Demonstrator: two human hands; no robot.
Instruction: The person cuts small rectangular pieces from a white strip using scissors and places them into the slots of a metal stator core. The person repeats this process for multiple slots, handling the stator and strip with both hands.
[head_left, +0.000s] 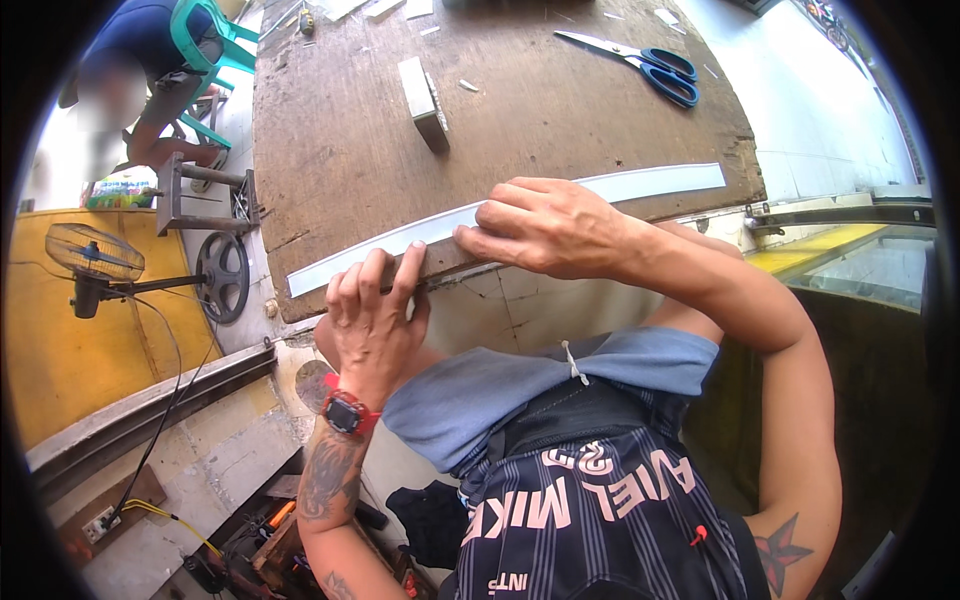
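Note:
A long, narrow white strip lies along the near edge of the brown wooden table. My left hand presses its fingertips onto the strip left of the middle. Its index finger is stretched apart from the others, and the thumb is down by the table's edge. My right hand is closed over the strip's middle, fingers bent and thumb close to the index finger; what lies under the fingers is hidden. Beyond the strip stands a small metal block. Scissors with dark blue handles lie at the far right.
White scraps and a small yellow tool are at the table's far side. A person sits at the far left near a green chair. A black fan stands left; a glass-topped case is at right.

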